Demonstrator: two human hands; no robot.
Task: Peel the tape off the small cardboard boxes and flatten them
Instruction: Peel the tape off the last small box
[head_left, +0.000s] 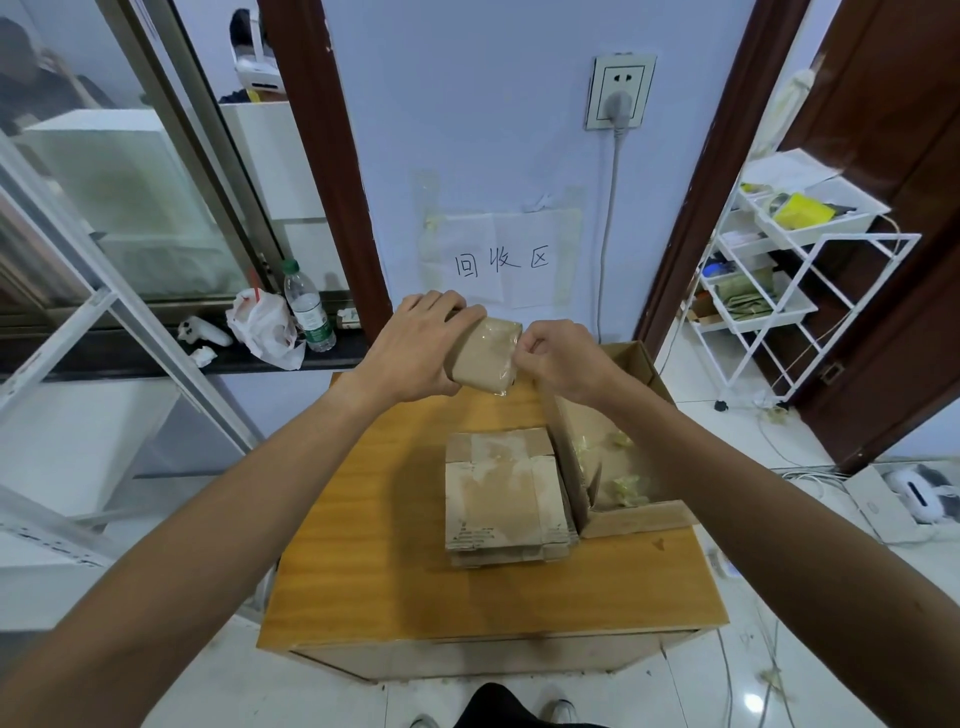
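I hold a small taped cardboard box (488, 356) up in the air above the far end of a wooden table (374, 545). My left hand (415, 353) grips the box from its left side, fingers curled over the top. My right hand (558, 358) pinches the clear tape at the box's right edge. A stack of flattened cardboard boxes (506, 499) lies on the table below.
An open cardboard carton (634, 519) with crumpled tape scraps inside stands at the table's right. A water bottle (309, 306) and plastic bag (262, 327) sit on the left ledge. A white wire rack (800, 270) stands at right. Cables run along the floor.
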